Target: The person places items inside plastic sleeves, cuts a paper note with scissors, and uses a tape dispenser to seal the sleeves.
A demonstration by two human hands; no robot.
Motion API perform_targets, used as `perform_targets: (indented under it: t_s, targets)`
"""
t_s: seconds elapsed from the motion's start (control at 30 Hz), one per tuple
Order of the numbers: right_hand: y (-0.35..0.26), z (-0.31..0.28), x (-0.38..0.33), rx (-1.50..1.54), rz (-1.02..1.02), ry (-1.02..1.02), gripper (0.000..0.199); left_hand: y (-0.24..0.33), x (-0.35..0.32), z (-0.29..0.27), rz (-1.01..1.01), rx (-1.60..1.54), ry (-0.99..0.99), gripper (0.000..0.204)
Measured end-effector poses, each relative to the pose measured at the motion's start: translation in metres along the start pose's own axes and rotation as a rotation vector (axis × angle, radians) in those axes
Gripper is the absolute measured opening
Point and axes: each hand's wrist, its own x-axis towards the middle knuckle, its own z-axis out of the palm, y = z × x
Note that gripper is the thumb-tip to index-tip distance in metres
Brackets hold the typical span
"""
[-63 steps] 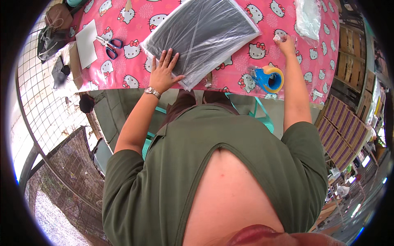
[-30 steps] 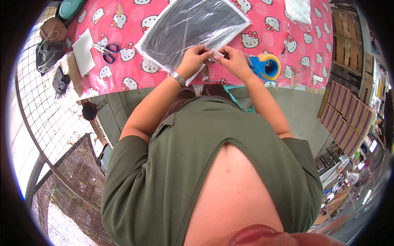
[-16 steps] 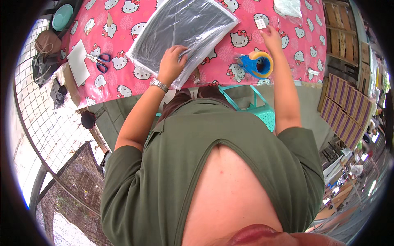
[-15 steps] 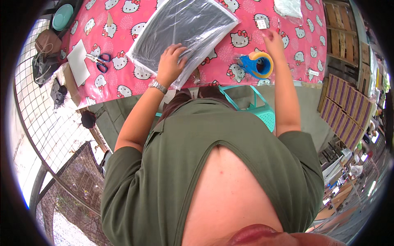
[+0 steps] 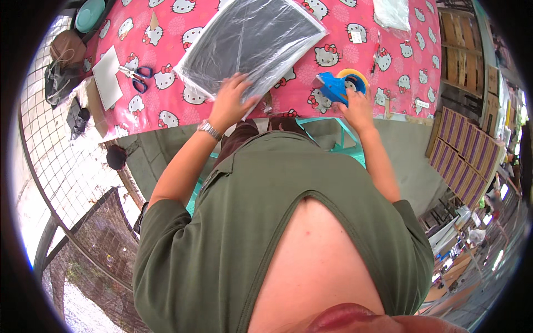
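A flat dark rectangular panel (image 5: 244,47) wrapped in clear plastic lies at a slant on the table. My left hand (image 5: 233,100) rests on its near corner, fingers stretched out over the plastic. To the right, my right hand (image 5: 356,108) grips a blue tape dispenser (image 5: 332,87) carrying a yellowish roll. The dispenser sits close to the table's near edge, and my fingers cover part of it. Beyond it lies a slim red and dark pen (image 5: 376,58), apart from my hand. A small white label (image 5: 356,37) is left of the pen.
On the pink patterned tablecloth (image 5: 150,105), scissors (image 5: 136,77) and a white notepad (image 5: 107,77) lie at the left. Clear plastic (image 5: 392,14) sits at the far right. A turquoise stool (image 5: 344,136) stands under the near edge. Stacked boxes (image 5: 463,150) are to the right.
My right hand has left the pen's spot and come nearer, onto the tape dispenser, which is slightly turned. The pen now lies fully visible. My left hand stays on the panel.
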Motion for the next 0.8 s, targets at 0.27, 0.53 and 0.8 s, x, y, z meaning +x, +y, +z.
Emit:
perform_targets:
  t_s: [0.27, 0.53, 0.8]
  targets:
    - [-0.067, -0.087, -0.004, -0.024, -0.325, 0.051, 0.046, 0.065, 0.045, 0.011, 0.043, -0.914, -0.181, 0.063]
    - [-0.114, -0.095, -0.010, 0.258, -0.220, 0.011, 0.047, 0.041, 0.013, -0.012, -0.209, -1.317, -0.186, 0.046]
    - [-0.170, -0.093, 0.000, 0.653, -0.117, -0.042, 0.060, -0.054, 0.008, -0.040, -0.256, -1.531, -0.507, 0.042]
